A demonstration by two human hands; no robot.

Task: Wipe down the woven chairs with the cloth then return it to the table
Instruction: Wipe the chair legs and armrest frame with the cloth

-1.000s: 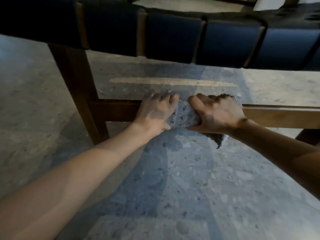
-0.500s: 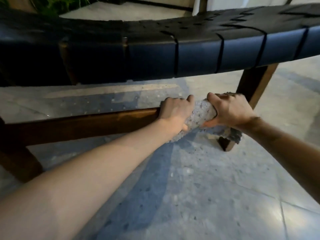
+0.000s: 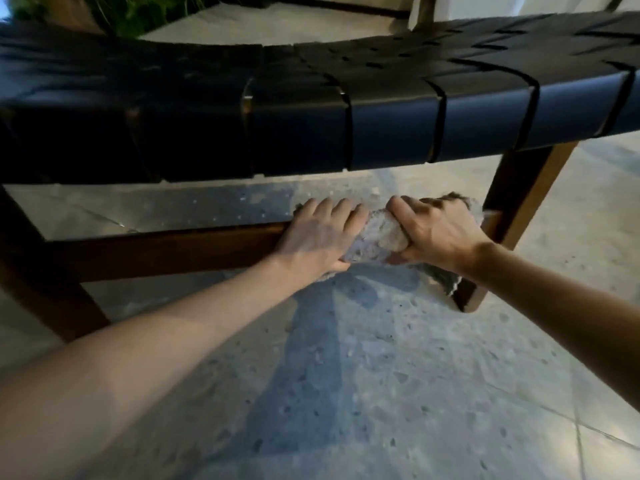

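A chair with a seat of woven black straps (image 3: 381,126) fills the top of the view, on a dark wooden frame. Its low wooden crossbar (image 3: 166,251) runs under the seat between the legs. A grey fluffy cloth (image 3: 377,237) is wrapped over the right end of that bar. My left hand (image 3: 318,237) grips the cloth and bar, fingers curled over the top. My right hand (image 3: 436,233) grips the cloth just to the right, close to the chair's right leg (image 3: 519,209). A corner of the cloth hangs below my right wrist.
The floor is speckled grey terrazzo (image 3: 381,393) with tile joints at the lower right. The chair's left leg (image 3: 45,292) stands at the left. Green plants (image 3: 138,12) and another piece of furniture show behind the seat.
Both hands have slid the cloth rightward along the crossbar, from near the left leg to close against the right leg. The view has swung right with them.
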